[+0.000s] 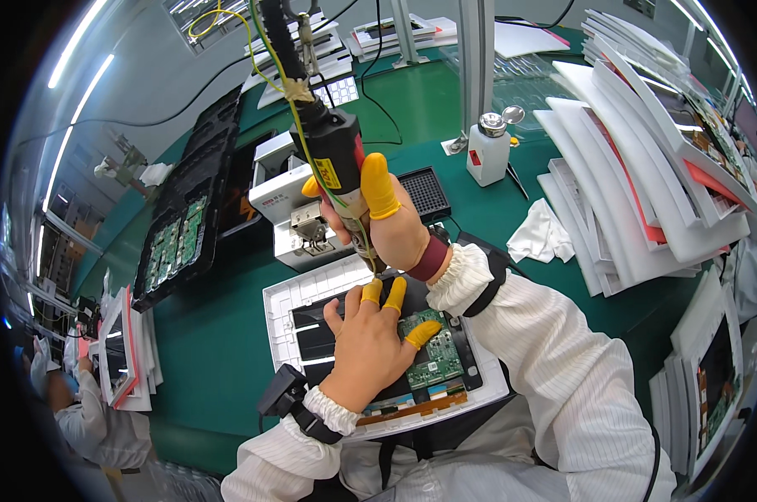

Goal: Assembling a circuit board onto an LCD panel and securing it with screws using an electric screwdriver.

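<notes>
My right hand [399,234] grips an electric screwdriver [327,138], held upright with its bit pointing down at the far part of an opened flat device. Yellow finger cots cover several fingertips on both hands. My left hand [368,347] lies with fingers stretched and spread over the device, its fingertips close to the bit. The device has a white plastic frame [280,314], a black inner panel and a green circuit board [439,356] partly under my left thumb. Orange ribbon strips run along its near edge. The very tip of the bit is hidden by my fingers.
Beyond the device stands a screw feeder [299,230], with a dark grid tray [425,192] beside it. A white dispenser bottle [488,151], tweezers [516,180] and a white cloth [542,233] lie right. Foam-separated panels [629,167] pile up right; a black case of boards [178,238] sits left.
</notes>
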A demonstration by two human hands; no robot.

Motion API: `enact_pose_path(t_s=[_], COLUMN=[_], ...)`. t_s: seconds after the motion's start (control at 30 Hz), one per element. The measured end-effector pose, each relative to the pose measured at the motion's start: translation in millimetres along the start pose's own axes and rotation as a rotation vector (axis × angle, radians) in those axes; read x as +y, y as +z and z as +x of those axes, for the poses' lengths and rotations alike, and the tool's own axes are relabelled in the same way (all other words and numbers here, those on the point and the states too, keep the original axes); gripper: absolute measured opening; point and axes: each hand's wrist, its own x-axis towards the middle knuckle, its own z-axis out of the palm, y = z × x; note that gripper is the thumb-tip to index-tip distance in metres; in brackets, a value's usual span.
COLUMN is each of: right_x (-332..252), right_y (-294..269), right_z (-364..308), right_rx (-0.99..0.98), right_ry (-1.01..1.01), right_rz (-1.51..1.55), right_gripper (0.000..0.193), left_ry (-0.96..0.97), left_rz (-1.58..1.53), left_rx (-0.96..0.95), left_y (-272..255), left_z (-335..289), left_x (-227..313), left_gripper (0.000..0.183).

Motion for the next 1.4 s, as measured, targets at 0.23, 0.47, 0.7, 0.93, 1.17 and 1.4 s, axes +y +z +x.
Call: enact_pose_path(t_s=[0.23, 0.47, 0.7, 0.93, 1.17, 1.4], right_x=[-4.1, -4.2, 0.4, 2.3, -7.8, -4.5], right_y=[5.0, 2.2, 4.3, 2.9, 4.1, 8.0], right_z=[2.6, 0.9, 0.9, 2.6, 1.9, 4.0], right_rx=[0.040, 0.006, 0.031, -0.046, -0.018, 0.088], right_ry=[-0.021, -0.089, -0.037, -0.049, -0.019, 0.014], right_rz=[-0.130, -0.287, -0.137, -0.034, -0.165, -0.287], right_gripper=[0.029, 0.035, 0.031, 0.050, 0.029, 0.024], left_ry=[-0.011, -0.004, -0.010, -0.015, -0.024, -0.002], left_rz=[0.030, 0.046, 0.045, 0.044, 0.060, -0.004], left_rx=[-0.046, -0.076, -0.064, -0.052, -0.112, -0.029], left_y=[-4.2, -8.3, -4.7, -5.7, -7.4, -4.7], left_z=[-1.1, 1.1, 0.4, 0.5, 0.4, 0.1], left_x=[-1.6, 0.4, -0.3, 0.4, -0.4, -1.7], left_gripper=[0.049, 0.050, 0.049, 0.049, 0.050, 0.049])
